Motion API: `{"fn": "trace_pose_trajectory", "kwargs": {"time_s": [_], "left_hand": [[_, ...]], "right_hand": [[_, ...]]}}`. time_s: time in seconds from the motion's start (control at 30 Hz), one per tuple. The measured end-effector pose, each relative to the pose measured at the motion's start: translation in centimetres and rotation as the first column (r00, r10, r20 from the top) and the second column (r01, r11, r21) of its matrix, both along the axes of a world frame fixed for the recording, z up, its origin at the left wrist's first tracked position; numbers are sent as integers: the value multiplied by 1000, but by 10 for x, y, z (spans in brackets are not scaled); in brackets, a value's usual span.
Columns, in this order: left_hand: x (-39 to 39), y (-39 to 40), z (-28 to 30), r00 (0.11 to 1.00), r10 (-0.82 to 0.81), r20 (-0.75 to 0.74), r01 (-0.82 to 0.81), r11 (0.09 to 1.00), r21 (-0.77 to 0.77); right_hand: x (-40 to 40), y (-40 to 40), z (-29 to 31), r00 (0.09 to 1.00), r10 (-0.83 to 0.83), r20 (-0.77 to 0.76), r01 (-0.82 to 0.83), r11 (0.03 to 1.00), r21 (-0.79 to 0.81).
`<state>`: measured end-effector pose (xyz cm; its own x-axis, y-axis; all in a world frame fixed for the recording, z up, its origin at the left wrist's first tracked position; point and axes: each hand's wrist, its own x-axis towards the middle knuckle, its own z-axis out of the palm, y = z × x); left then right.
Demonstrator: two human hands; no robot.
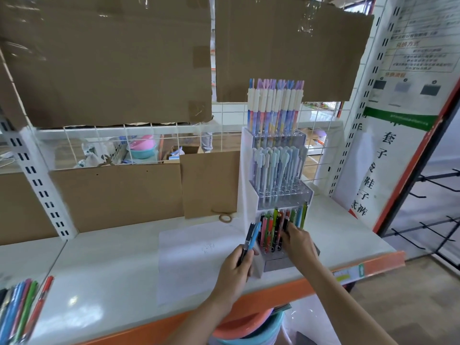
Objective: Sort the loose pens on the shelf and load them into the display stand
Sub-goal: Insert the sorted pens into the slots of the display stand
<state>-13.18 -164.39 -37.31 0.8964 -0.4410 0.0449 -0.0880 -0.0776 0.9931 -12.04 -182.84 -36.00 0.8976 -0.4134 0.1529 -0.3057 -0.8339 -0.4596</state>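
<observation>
Nearest, below the shelf's orange front edge: stacked plastic basins (245,331), orange over blue. Above them, two bare forearms reaching up onto the white shelf (112,265).

Left hand (236,266): grip clenched round two pens, a dark pen (246,241) and a light blue pen (254,236), both slanting up and right, tips just beside the left wall of the display stand (249,170).

Right hand (297,241): fingers curled among the bright pens (273,229) of the stand's lowest tier, pinching a dark pen there; exact hold hard to tell behind the knuckles.

Display stand upright on the shelf, right of centre, three tiers stepping up toward the far side: bright mixed pens nearest, pale blue capped pens (276,168) in the middle, pastel pens with white caps (275,105) at the top.

Loose pens (21,307) in a fan at the near left corner of the shelf, well apart from both hands: blue, pink, green, red.

Sheet of white paper (194,255) flat on the shelf, left of the stand, under the left hand. Rubber band (225,218) at the foot of the cardboard (112,61) backing.
</observation>
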Motion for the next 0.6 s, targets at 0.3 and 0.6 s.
{"fn": "trace_pose_trajectory", "kwargs": {"time_s": [0.3, 0.6], "left_hand": [[1, -4, 3, 997, -60, -47, 60, 998, -8], [2, -18, -5, 998, -20, 67, 6, 981, 194]], "right_hand": [[-38, 15, 8, 994, 27, 106, -70, 903, 424], [-33, 3, 37, 978, -30, 205, -71, 880, 470]]}}
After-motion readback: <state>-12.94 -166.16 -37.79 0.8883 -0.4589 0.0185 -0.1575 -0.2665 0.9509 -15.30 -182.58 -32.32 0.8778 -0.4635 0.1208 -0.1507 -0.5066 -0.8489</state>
